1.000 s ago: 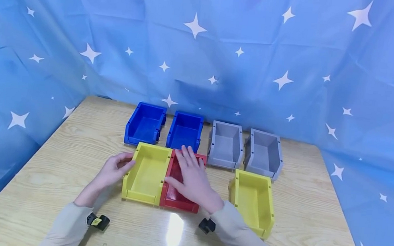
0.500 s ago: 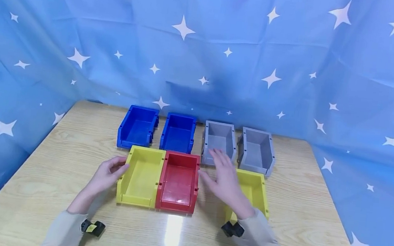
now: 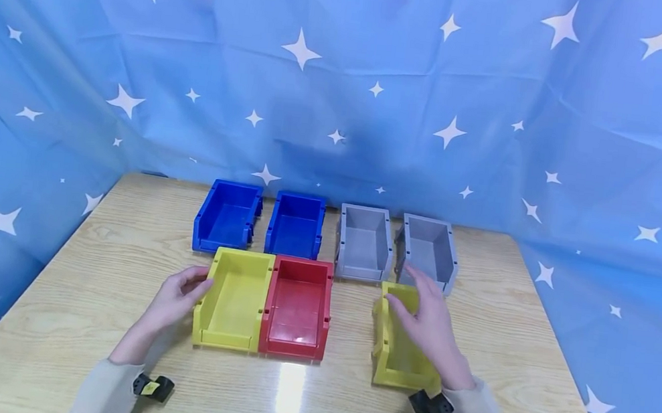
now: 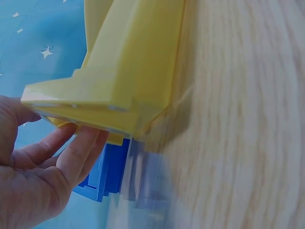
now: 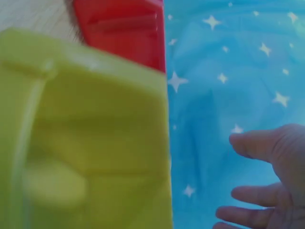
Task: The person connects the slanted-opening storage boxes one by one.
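Observation:
A yellow bin (image 3: pixel 236 301) and a red bin (image 3: pixel 297 305) stand side by side, touching, near the middle of the table. My left hand (image 3: pixel 176 294) rests against the yellow bin's outer left side; in the left wrist view the fingers (image 4: pixel 76 150) lie along its wall and the thumb is near its rim. A second yellow bin (image 3: pixel 397 348) stands apart to the right. My right hand (image 3: pixel 430 321) hovers over it, thumb spread from the fingers. In the right wrist view the right hand (image 5: pixel 267 176) has nothing between thumb and fingers.
Behind stand two blue bins (image 3: pixel 226 219) on the left and two grey bins (image 3: pixel 366 240) on the right, in a row along the table's back edge. A blue star-patterned curtain (image 3: pixel 343 87) closes off the back and sides of the wooden table (image 3: pixel 532 362).
My right hand has moved right from over the red bin to over the right yellow bin. That bin has turned straighter and shifted slightly left. My left hand stays at its bin.

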### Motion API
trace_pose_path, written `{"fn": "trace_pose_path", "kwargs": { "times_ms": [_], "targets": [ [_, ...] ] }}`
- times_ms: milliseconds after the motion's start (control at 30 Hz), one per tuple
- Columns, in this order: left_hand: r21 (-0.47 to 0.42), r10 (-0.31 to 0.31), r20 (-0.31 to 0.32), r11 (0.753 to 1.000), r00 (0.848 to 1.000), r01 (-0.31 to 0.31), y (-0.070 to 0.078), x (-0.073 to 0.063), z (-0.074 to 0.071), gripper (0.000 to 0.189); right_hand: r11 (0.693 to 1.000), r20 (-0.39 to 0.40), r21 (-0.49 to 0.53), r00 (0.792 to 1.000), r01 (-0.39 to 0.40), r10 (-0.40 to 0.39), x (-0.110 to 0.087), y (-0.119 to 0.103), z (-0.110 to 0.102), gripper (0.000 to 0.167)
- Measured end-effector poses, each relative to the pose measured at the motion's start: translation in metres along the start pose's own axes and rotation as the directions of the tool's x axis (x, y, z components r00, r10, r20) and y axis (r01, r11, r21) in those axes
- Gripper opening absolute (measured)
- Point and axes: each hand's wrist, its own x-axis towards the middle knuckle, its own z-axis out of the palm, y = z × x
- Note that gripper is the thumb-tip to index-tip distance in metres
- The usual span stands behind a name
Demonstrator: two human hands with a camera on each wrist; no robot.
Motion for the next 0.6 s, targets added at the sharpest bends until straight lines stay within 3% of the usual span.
{"fn": "trace_pose_path", "kwargs": {
  "times_ms": [367,600],
  "targets": [
    [-0.026,-0.012,0.001,1.000,1.000,0.012,0.000,-0.001,0.001,0.033,0.995,-0.141,-0.017,0.985,-0.102,0.098,-0.026,0.028,-0.019,0.047],
    [-0.035,-0.027,0.004,0.999,1.000,0.027,0.001,-0.001,0.000,0.034,0.972,-0.112,0.047,0.966,-0.230,0.234,-0.038,0.040,-0.022,0.039]
  ]
}}
